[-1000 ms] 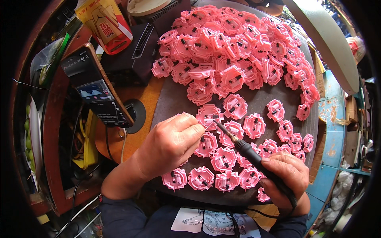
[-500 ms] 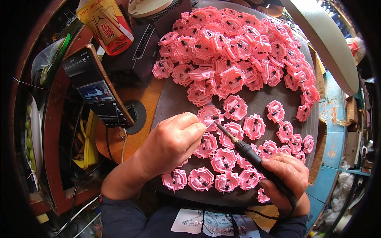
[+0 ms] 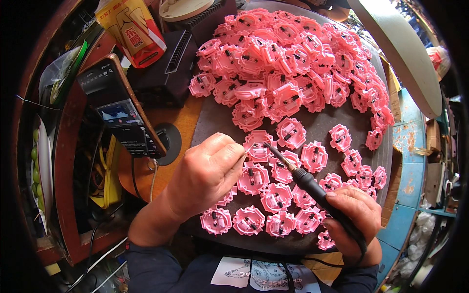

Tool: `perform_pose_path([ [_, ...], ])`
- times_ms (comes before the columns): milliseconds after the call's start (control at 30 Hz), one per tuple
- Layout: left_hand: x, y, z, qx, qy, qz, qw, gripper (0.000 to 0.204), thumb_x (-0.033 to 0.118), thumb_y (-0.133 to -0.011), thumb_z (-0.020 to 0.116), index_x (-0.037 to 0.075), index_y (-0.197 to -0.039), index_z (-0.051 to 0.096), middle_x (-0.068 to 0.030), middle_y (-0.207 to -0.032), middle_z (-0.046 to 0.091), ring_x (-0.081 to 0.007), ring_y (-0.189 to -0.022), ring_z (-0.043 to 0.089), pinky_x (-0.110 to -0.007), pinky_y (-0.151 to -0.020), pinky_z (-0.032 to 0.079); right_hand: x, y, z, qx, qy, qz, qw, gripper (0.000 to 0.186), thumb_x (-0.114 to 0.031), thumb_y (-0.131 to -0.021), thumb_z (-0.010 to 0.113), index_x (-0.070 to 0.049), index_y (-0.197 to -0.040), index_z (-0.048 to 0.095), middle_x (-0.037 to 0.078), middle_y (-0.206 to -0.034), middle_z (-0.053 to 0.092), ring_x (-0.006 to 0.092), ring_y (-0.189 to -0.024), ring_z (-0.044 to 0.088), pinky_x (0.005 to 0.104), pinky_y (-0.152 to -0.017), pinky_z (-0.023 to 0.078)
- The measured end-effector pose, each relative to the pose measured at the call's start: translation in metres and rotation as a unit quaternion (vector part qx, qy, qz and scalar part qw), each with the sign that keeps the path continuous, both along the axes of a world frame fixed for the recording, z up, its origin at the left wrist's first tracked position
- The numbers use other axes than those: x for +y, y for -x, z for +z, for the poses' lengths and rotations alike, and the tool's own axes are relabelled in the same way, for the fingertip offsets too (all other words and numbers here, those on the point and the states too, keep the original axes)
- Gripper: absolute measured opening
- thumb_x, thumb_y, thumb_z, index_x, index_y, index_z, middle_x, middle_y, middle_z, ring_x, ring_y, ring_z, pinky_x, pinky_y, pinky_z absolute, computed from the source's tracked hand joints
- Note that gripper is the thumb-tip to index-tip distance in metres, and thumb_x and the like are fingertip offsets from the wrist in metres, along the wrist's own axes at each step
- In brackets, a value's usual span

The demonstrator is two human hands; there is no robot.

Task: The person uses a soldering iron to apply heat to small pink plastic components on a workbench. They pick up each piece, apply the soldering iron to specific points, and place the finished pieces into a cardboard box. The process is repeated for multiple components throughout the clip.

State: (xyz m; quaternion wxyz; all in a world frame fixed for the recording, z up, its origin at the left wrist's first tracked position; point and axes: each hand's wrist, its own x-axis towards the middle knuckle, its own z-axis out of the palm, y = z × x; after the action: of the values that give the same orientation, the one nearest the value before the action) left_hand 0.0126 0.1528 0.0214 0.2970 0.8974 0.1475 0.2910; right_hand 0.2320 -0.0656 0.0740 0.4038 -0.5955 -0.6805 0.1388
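Note:
My right hand [image 3: 355, 215] is wrapped round the black handle of a soldering iron [image 3: 311, 185]. The iron's tip rests at the dark piece inside a pink plastic part [image 3: 259, 152]. My left hand [image 3: 207, 168] is closed in a pinch to the left of that part, and a short, thin strand of solder wire [image 3: 248, 148] pokes out from its fingertips toward it. Similar pink parts [image 3: 276, 197] lie spread out around both hands, open side up, each with small black and pale pieces inside.
A large heap of pink parts [image 3: 288, 58] covers the far side of the dark mat [image 3: 215, 117]. At left, a phone [image 3: 119, 105] stands on a round-based stand, near a black box [image 3: 159, 73] and a yellow-red carton [image 3: 132, 31]. A pale lamp-like arm [image 3: 400, 49] overhangs the right.
My left hand has drawn back slightly to the left and up, uncovering more of the pink part. The iron's tip stays at nearly the same place in it.

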Motion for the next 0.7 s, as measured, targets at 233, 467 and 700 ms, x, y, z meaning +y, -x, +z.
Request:
perform_pose_path([
  [233,0.005,0.001,-0.001,0.011,-0.018,0.015,1.0,0.019,-0.009,-0.084,0.077,-0.002,-0.1,0.07,-0.0161,-0.093,0.068,-0.0332,-0.082,0.069,-0.039,-0.072,0.056,0.008,0.002,-0.006,0.014,0.0,0.011,1.0,0.048,-0.006,-0.08,0.086,0.006,-0.123,0.068,0.022,-0.095,0.073,0.0347,-0.078,0.073,0.0415,-0.068,0.058],
  [467,0.009,0.002,-0.002,0.02,-0.023,0.019,0.999,0.017,-0.004,-0.085,0.075,-0.002,-0.101,0.069,-0.0158,-0.093,0.066,-0.0364,-0.083,0.069,-0.043,-0.074,0.056,0.012,0.004,-0.015,0.012,-0.006,0.004,1.0,0.049,-0.008,-0.078,0.088,0.006,-0.122,0.07,0.023,-0.098,0.073,0.0354,-0.08,0.073,0.0416,-0.069,0.059],
  [700,0.005,0.005,0.003,0.033,0.01,-0.013,0.999,0.019,-0.006,-0.085,0.08,-0.002,-0.101,0.072,-0.0165,-0.094,0.071,-0.0323,-0.081,0.071,-0.039,-0.069,0.057,0.009,0.003,-0.01,0.013,-0.002,0.018,1.0,0.047,-0.006,-0.077,0.087,0.006,-0.12,0.071,0.023,-0.097,0.074,0.0345,-0.079,0.074,0.0407,-0.068,0.058],
])
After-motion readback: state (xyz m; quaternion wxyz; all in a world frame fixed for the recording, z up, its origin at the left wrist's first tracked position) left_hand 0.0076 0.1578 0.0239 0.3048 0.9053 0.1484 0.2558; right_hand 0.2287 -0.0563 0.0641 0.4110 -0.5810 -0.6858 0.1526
